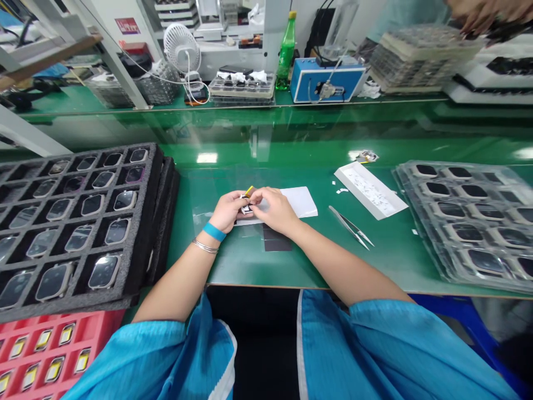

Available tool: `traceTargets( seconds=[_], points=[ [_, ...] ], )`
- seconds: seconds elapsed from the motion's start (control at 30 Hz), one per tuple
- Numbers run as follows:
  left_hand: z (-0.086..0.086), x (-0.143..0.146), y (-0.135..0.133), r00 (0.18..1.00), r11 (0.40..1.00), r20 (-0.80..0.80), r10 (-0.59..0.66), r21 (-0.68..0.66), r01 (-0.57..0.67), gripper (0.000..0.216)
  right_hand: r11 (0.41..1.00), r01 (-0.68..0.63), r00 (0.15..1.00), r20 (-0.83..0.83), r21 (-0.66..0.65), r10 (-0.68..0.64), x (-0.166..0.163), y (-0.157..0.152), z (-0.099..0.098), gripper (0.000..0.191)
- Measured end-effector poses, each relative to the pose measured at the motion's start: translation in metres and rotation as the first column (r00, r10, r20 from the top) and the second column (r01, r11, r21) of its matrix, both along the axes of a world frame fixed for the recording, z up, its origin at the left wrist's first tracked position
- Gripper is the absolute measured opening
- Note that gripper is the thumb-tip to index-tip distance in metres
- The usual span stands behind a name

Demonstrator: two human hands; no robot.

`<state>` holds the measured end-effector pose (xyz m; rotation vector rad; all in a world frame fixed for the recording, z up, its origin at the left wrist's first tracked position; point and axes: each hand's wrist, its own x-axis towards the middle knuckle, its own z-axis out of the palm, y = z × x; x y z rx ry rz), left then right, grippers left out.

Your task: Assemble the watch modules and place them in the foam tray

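Note:
My left hand (227, 211) is closed around a small watch part (246, 208) with a pale face and dark edges. A yellow strip (250, 190) sticks up at its far side. The fingers of my right hand (272, 208) are pinched at the part's right edge and partly cover it. Beneath and behind the hands lies a white sheet (305, 202). Just in front of them is a dark flat sheet (277, 239) on the green table. White tweezers (351, 226) rest to the right of my right hand.
A white box lid (370, 190) holds tiny pieces. Clear trays (447, 266) of watches stand at right, foam trays (144, 211) of watches at left, above a red tray (89, 328). Behind are a fan (181, 47), green bottle (286, 53), blue device (303, 80) and another person's hands (491, 14).

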<state>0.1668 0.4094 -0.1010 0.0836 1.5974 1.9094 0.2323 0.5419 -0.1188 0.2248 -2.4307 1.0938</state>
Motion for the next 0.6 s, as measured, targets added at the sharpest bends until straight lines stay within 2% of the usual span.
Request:
traceTargets(
  seconds=[0.07,0.13,0.17,0.23,0.3,0.4,0.47,0.6],
  points=[
    [0.0,0.0,0.0,1.0,0.999,0.003,0.031,0.013,-0.031,0.015,0.994,0.037,0.999,-0.003,0.107,-0.037,0.001,-0.002,0.001,0.012],
    [-0.001,-0.001,0.0,0.999,0.999,0.013,0.045,0.018,-0.045,0.016,0.986,0.108,0.994,-0.023,0.13,-0.105,0.001,-0.002,0.001,0.012],
    [-0.002,-0.001,-0.001,0.999,0.999,0.019,0.04,0.017,-0.041,0.016,0.985,0.143,0.99,-0.026,0.096,-0.141,-0.001,-0.001,0.0,0.017],
    [-0.003,-0.002,-0.001,0.999,1.0,0.027,0.02,0.008,-0.021,0.019,0.984,0.166,0.986,0.028,-0.058,-0.165,-0.005,0.003,-0.003,0.033],
    [-0.003,-0.003,-0.001,0.999,1.0,0.035,-0.006,-0.004,0.006,0.02,0.964,0.126,0.988,0.119,-0.233,-0.101,-0.009,0.008,-0.006,0.039],
    [-0.003,-0.003,-0.001,0.997,0.999,0.06,-0.051,0.005,0.051,0.019,0.933,0.091,0.988,0.148,-0.349,-0.04,-0.012,0.013,-0.007,0.017],
    [-0.003,-0.003,-0.002,0.992,0.995,0.088,-0.092,0.044,0.089,0.023,0.931,0.113,0.991,0.108,-0.347,-0.08,-0.011,0.014,-0.006,0.009],
    [-0.004,-0.003,-0.002,0.986,0.987,0.087,-0.145,0.086,0.137,0.036,0.943,0.144,0.99,0.05,-0.299,-0.136,-0.006,0.012,-0.002,0.006]
  ],
)
